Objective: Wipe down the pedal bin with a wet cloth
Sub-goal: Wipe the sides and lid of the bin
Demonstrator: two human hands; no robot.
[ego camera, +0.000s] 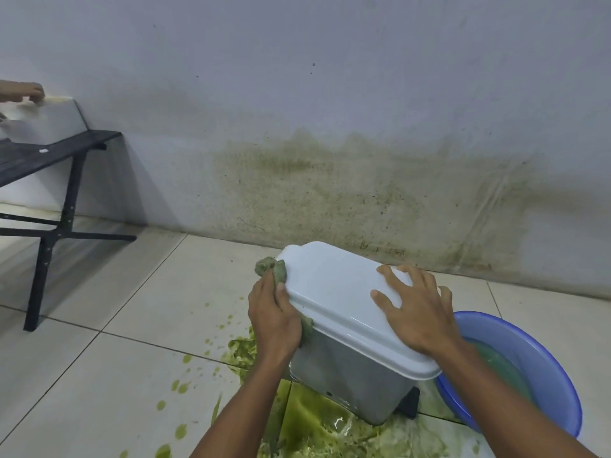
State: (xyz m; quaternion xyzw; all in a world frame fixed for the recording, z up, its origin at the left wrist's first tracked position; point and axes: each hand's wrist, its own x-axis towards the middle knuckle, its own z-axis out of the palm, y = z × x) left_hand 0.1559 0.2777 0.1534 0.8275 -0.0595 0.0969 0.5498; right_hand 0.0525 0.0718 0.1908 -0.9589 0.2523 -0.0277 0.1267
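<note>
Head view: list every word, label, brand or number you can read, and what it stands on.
None can be read.
The pedal bin, its lid and the blue basin show no print.
A small white scrap on the black bench is too small to read.

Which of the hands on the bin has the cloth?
The left hand: it grips the green-stained cloth against the pedal bin. The right hand lies flat on the lid, holding nothing.

left hand (276, 320): fingers curled, gripping | right hand (415, 312): flat, fingers spread
</note>
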